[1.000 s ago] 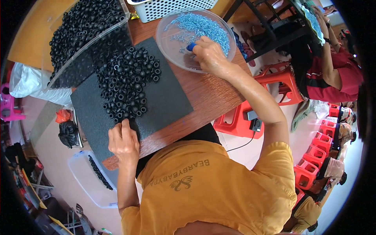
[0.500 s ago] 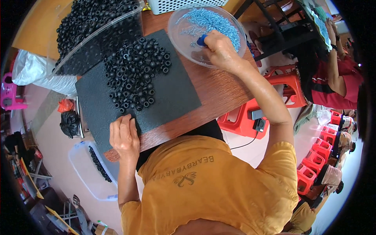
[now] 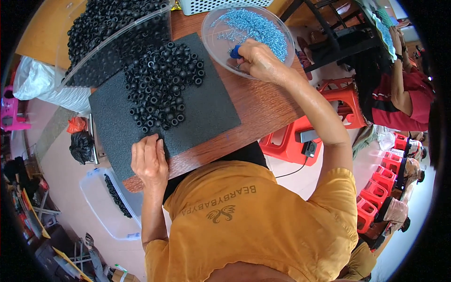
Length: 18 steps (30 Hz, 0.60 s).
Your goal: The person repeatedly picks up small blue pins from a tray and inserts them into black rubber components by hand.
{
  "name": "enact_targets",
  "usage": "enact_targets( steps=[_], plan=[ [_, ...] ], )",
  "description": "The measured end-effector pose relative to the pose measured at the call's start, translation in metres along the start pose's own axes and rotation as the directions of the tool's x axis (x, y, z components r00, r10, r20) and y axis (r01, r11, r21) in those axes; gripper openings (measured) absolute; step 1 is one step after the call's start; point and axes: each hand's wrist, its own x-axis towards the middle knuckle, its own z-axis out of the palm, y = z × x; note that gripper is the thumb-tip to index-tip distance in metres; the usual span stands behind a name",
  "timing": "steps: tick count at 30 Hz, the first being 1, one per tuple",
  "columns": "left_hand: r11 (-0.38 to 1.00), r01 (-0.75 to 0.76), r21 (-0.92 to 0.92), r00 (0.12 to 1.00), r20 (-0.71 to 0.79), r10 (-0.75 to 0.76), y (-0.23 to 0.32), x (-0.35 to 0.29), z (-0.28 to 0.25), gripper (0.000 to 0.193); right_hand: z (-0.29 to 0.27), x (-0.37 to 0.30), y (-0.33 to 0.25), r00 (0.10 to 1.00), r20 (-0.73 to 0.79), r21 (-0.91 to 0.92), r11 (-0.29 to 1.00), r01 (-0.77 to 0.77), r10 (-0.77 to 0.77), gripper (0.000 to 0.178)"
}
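My right hand (image 3: 261, 61) is over the near side of a round clear plastic bowl (image 3: 213, 56), its fingers closed around a small dark-blue piece (image 3: 235, 51) whose kind I cannot make out. Small shiny light-blue pieces (image 3: 263, 30) cover much of the bowl's far and right side. At the near edge of a dark grey mat (image 3: 211, 110), my left hand (image 3: 149, 159) rests with its fingers bent and pressed together; anything under the fingertips is hidden. Just beyond it, black ring-like parts (image 3: 164, 84) with round holes lie heaped on the mat.
A large clear bin (image 3: 117, 40) full of similar black parts stands at the far left, beside a white perforated basket (image 3: 206, 5). Below the brown table (image 3: 268, 110) are a red stool (image 3: 286, 143) and a clear tub (image 3: 101, 207). Another person (image 3: 408, 94) sits at right.
My right hand has shifted slightly left and nearer within the bowl, along with the blue piece. My left hand stays almost in place at the mat's edge.
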Motion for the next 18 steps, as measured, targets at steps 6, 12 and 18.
enact_targets(
  steps=[6, 12, 18],
  plan=[
    [0.999, -0.035, 0.005, 0.999, -0.027, 0.036, -0.001, 0.001, 0.001, 0.013, 0.001, 0.002, -0.003, 0.991, -0.064, -0.023, 0.993, 0.120, -0.121, 0.010],
    [1.000, -0.030, 0.007, 0.999, -0.026, 0.030, -0.001, 0.002, 0.001, 0.013, 0.004, 0.003, -0.001, 0.990, -0.048, -0.029, 0.991, 0.132, -0.133, 0.009],
    [0.999, -0.031, -0.031, 0.998, -0.050, 0.029, -0.003, 0.001, 0.000, 0.013, -0.008, -0.005, -0.020, 0.990, -0.129, 0.136, 0.990, -0.037, 0.054, 0.017]
  ],
)
